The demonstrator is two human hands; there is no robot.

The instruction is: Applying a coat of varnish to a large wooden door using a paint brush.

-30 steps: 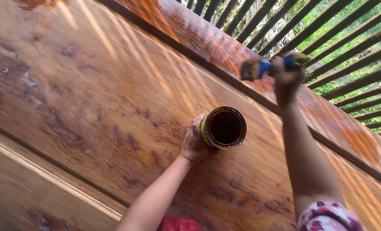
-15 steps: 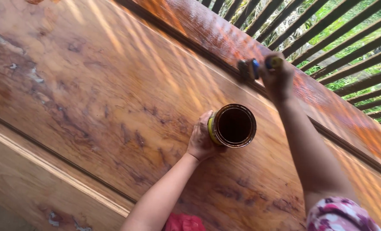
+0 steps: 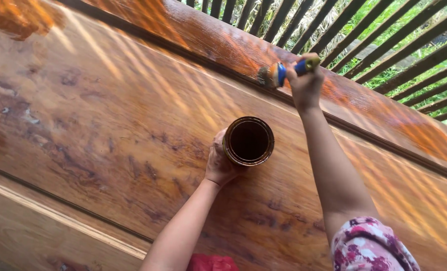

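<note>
My left hand (image 3: pixel 219 163) grips the side of an open round can (image 3: pixel 248 141) of dark brown varnish, which stands on a wide glossy wooden slab (image 3: pixel 108 110). My right hand (image 3: pixel 304 85) is stretched out past the can and holds a paintbrush (image 3: pixel 278 74) with a blue and yellow handle. The bristles point left and touch the groove between the slab and a wet, orange-brown plank (image 3: pixel 384 110) behind it.
A dark slatted railing (image 3: pixel 384 45) runs behind the plank, with green plants beyond it. A paler, duller wooden board (image 3: pixel 38 226) lies along the near left edge, divided from the slab by a dark groove. Sunlight stripes cross the wood.
My right hand has drawn the brush leftward along the groove. My left hand has stayed on the can. The view has shifted a little.
</note>
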